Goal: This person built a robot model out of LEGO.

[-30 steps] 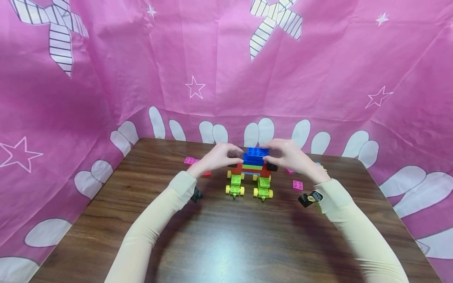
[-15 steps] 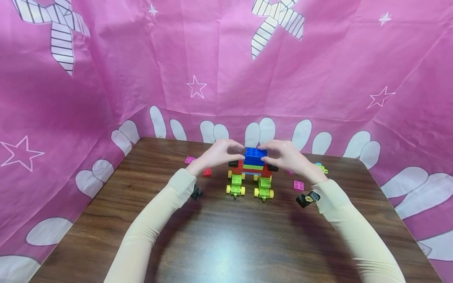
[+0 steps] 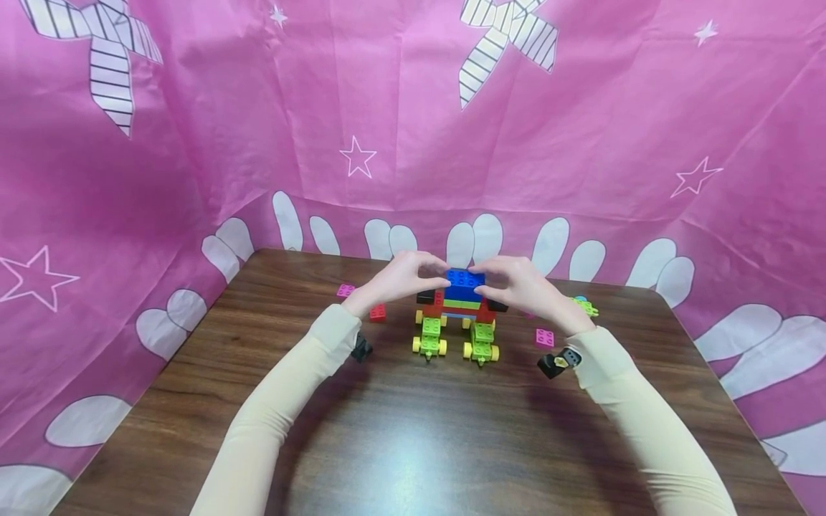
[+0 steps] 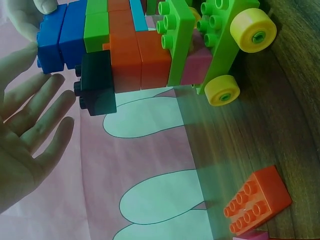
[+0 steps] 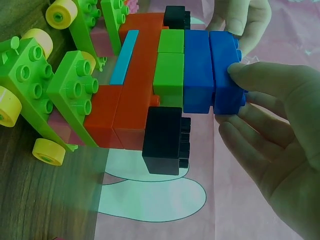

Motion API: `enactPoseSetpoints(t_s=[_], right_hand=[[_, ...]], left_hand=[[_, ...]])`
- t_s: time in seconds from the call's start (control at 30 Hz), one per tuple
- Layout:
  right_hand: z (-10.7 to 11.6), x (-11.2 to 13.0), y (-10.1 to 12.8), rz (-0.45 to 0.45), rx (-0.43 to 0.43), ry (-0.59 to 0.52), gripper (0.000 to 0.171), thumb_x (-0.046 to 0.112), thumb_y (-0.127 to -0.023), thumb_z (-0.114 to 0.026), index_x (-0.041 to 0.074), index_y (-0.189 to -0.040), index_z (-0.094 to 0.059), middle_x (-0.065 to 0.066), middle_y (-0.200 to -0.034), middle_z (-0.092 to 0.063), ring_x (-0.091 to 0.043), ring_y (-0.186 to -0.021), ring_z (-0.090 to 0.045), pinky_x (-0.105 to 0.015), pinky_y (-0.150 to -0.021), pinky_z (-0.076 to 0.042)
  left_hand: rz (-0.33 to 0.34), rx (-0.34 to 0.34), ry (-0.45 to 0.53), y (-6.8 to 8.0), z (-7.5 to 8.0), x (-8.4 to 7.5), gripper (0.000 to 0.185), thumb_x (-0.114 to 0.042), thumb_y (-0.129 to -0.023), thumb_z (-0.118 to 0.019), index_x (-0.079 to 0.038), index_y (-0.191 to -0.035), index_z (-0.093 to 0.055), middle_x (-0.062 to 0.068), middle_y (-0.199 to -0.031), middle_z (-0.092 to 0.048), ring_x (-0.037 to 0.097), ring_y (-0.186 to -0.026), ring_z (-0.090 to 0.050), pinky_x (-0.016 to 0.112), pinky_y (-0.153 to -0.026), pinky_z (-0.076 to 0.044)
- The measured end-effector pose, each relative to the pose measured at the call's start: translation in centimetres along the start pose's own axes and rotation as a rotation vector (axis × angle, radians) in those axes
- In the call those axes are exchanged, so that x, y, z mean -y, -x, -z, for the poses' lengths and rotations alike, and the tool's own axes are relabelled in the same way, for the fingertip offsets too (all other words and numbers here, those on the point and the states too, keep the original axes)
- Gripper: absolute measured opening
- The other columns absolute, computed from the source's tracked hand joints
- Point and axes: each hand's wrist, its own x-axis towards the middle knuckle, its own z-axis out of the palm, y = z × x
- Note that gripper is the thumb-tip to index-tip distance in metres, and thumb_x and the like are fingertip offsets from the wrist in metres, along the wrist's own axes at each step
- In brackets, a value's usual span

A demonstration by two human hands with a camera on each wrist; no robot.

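Observation:
A toy brick build stands upright on two green wheeled bases, left [image 3: 429, 345] and right [image 3: 481, 351], with yellow wheels. Red bricks [image 5: 134, 107], a light green layer [image 5: 169, 75] and a lower blue brick [image 5: 196, 75] rise above them. A black brick [image 5: 162, 142] juts from each side. My right hand [image 3: 521, 283] pinches the right end of the topmost blue brick [image 3: 465, 276], thumb in front and fingers behind. At its left end my left hand [image 3: 405, 278] holds the same brick between thumb and index; its other fingers spread loosely in the left wrist view.
Left of the build lie a red brick [image 4: 260, 200] and a pink brick [image 3: 345, 290]. To the right are another pink brick [image 3: 545, 337] and a lime green piece [image 3: 586, 307] by my right wrist. A pink patterned cloth [image 3: 413, 179] hangs behind the brown table [image 3: 400, 430].
The topmost blue brick has moved left and now lines up over the lower blue brick. My left hand has shifted slightly right, my right hand slightly left.

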Motion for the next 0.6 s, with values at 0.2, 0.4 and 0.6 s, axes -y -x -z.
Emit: enactPoseSetpoints(t_s=[0.2,0.4,0.6], right_hand=[[0.34,-0.19,0.24,-0.029,0.031,-0.026,0.039,0.019,-0.087,-0.076,0.007,-0.124,-0.069,-0.011,-0.118,-0.073,-0.028,-0.113,-0.067,-0.048,-0.097,-0.055],[0.89,-0.59,0.66,-0.039,0.016,-0.028,0.037,0.020,-0.088,-0.075,0.006,-0.122,-0.070,-0.010,-0.118,-0.074,-0.028,-0.112,-0.068,-0.048,-0.096,-0.055],[1.00,-0.68,0.72,-0.051,0.022,-0.016,0.034,0.021,-0.087,-0.076,0.007,-0.118,-0.072,-0.010,-0.111,-0.076,-0.026,-0.107,-0.070,-0.046,-0.093,-0.057]], left_hand=[[0.000,0.006,-0.010,-0.05,-0.05,-0.07,0.037,-0.032,-0.093,-0.069,-0.011,-0.123,-0.070,0.004,-0.120,-0.073,0.016,-0.112,-0.068,0.033,-0.101,-0.054],[0.001,0.006,-0.014,-0.11,-0.09,-0.03,0.037,-0.032,-0.093,-0.070,-0.011,-0.123,-0.070,0.004,-0.120,-0.073,0.016,-0.112,-0.068,0.033,-0.101,-0.053],[0.007,0.008,-0.012,-0.11,-0.09,-0.04,0.037,-0.032,-0.093,-0.069,-0.011,-0.123,-0.069,0.004,-0.120,-0.073,0.016,-0.113,-0.067,0.032,-0.101,-0.053]])
